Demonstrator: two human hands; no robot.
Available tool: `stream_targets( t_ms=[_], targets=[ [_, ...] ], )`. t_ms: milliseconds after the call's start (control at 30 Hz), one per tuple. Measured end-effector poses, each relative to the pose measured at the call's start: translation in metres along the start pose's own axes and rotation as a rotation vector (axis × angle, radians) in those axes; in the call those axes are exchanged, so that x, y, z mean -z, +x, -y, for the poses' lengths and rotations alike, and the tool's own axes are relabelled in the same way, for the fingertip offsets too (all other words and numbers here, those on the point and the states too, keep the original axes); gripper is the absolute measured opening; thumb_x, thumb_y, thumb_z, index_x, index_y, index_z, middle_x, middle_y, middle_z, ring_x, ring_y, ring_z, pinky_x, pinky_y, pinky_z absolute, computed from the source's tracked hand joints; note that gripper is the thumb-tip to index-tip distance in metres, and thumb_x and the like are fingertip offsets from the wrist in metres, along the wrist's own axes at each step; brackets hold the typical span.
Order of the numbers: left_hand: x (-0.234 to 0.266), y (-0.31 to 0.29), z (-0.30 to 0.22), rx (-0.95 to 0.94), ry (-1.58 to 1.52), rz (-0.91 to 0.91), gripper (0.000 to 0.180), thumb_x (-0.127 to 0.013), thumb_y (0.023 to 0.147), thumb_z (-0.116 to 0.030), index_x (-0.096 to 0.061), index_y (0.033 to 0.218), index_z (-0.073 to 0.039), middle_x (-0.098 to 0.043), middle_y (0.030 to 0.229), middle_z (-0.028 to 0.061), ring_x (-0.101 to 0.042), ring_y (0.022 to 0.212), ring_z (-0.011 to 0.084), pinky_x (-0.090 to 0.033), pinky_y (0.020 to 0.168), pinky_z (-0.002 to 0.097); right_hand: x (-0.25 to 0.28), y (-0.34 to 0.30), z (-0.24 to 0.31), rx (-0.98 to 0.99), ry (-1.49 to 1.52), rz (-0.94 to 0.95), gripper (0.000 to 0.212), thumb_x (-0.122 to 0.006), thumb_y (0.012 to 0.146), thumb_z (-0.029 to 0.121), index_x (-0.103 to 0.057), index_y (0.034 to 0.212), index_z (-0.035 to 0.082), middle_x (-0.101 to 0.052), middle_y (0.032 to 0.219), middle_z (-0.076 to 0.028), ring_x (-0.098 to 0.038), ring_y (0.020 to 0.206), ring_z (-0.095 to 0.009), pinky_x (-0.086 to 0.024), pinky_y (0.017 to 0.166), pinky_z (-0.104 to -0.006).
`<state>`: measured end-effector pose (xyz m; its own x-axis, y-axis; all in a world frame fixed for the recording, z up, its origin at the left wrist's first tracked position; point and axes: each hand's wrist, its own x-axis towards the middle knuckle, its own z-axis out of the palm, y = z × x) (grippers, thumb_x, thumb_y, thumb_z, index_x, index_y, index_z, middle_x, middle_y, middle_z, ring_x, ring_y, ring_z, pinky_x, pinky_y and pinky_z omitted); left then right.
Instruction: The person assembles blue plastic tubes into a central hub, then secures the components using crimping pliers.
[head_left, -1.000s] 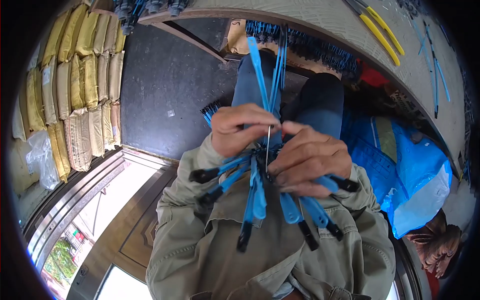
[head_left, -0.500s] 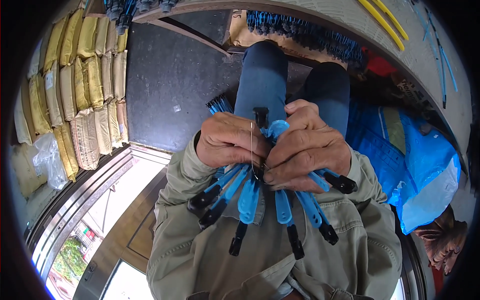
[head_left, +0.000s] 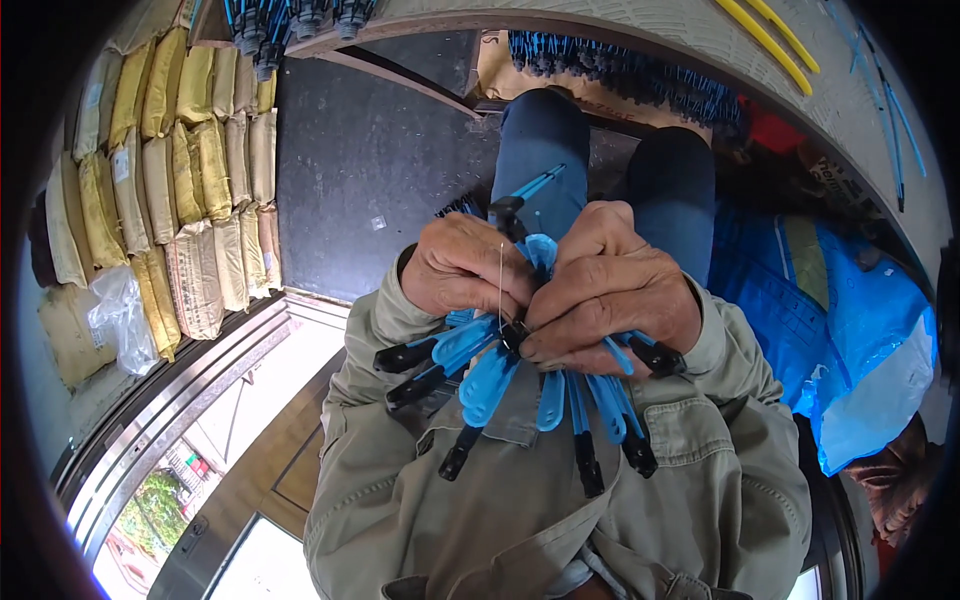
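Fingers of both hands close on one bundle of blue plastic strips with black ends, held at chest height over the lap. The left hand and right hand meet knuckle to knuckle at the bundle's waist, the right slightly lower. The strips fan towards the jacket; one long strip points away over the knees. A thin wire stands between the thumbs.

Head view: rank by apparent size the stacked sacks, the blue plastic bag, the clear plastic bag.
1. stacked sacks
2. blue plastic bag, close to the sacks, so that order is unsure
3. clear plastic bag, plainly smallest
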<state>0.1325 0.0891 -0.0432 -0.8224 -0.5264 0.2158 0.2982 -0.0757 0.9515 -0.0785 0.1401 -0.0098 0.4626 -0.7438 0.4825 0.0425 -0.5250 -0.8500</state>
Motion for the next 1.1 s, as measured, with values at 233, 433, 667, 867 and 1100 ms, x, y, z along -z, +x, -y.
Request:
stream_targets(
  t_ms=[233, 433, 667, 867, 1100],
  targets=[
    [0.007, -0.004, -0.008, 0.07, 0.002, 0.029, 0.014, -0.072, 0.071, -0.006, -0.066, 0.078, 0.005, -0.066, 0.075, 0.0153, -0.066, 0.069, 0.0226, -0.05, 0.06, 0.0292, 0.005, 0.007, -0.006, 0.071, -0.056, 0.08, 0.021, -0.074, 0.066, 0.021, -0.071, 0.086, 0.017, -0.063, 0.09, 0.01, -0.051, 0.082, -0.011, -0.032, 0.078, -0.0296],
    [0.008, -0.009, -0.008, 0.121, -0.045, 0.006, 0.012, -0.072, 0.072, -0.004, -0.067, 0.079, 0.005, -0.067, 0.076, 0.015, -0.066, 0.067, 0.0208, -0.05, 0.06, 0.0284, 0.001, 0.01, -0.009, 0.109, 0.03, 0.054, 0.018, -0.073, 0.068, 0.02, -0.071, 0.086, 0.017, -0.062, 0.09, 0.01, -0.049, 0.079, -0.012, -0.031, 0.077, -0.0298],
    [0.011, -0.001, -0.009, 0.099, 0.029, 0.079, 0.012, -0.073, 0.07, -0.002, -0.067, 0.079, 0.003, -0.066, 0.073, 0.0147, -0.065, 0.067, 0.0222, -0.048, 0.059, 0.0297, 0.012, 0.014, -0.009, 0.146, 0.051, 0.129, 0.017, -0.072, 0.069, 0.015, -0.07, 0.086, 0.016, -0.062, 0.09, 0.007, -0.048, 0.077, -0.014, -0.029, 0.077, -0.0307],
    [0.008, 0.015, -0.013, 0.066, 0.017, 0.138, 0.014, -0.074, 0.069, -0.003, -0.066, 0.079, 0.003, -0.064, 0.072, 0.0147, -0.063, 0.064, 0.0231, -0.046, 0.056, 0.031, 0.021, 0.012, -0.009, 0.097, 0.046, 0.172, 0.03, -0.076, 0.057, 0.01, -0.067, 0.085, 0.016, -0.06, 0.09, 0.007, -0.05, 0.083, -0.016, -0.027, 0.075, -0.0321],
    [0.008, 0.021, -0.021, 0.152, -0.034, 0.156, 0.01, -0.07, 0.074, -0.002, -0.066, 0.081, 0.004, -0.065, 0.075, 0.0133, -0.063, 0.067, 0.0204, -0.047, 0.058, 0.0292, 0.02, 0.01, 0.004, 0.059, -0.06, 0.122, 0.029, -0.076, 0.057, 0.009, -0.068, 0.084, 0.016, -0.061, 0.089, 0.007, -0.05, 0.08, -0.015, -0.028, 0.074, -0.032]
  ],
)
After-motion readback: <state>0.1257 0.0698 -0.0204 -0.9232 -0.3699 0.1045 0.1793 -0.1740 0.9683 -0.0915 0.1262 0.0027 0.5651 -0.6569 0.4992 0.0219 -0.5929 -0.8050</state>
